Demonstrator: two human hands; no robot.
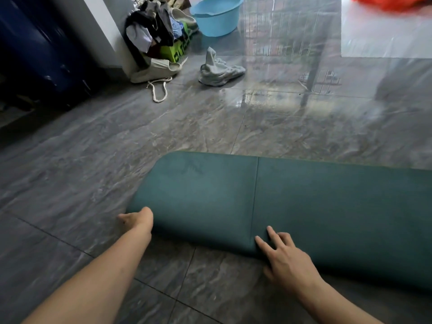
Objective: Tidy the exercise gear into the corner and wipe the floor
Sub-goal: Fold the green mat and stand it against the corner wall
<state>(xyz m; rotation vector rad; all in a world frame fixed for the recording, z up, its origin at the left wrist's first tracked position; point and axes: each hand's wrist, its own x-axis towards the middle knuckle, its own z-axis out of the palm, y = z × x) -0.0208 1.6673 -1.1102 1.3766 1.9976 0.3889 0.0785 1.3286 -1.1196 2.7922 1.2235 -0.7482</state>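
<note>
Both hands meet the green mat (pixel 304 206) on the grey floor (pixel 70 183): left hand (pixel 138 218) curls at its near-left corner, grip hidden; right hand (pixel 285 256) presses flat, fingers spread, on its near edge. Probably soft, floppy; best rolled from this edge

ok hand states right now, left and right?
Left hand: at the end of the green mat, fingers hidden; cannot tell.
Right hand: open, straight fingers pressing on the mat.
</note>
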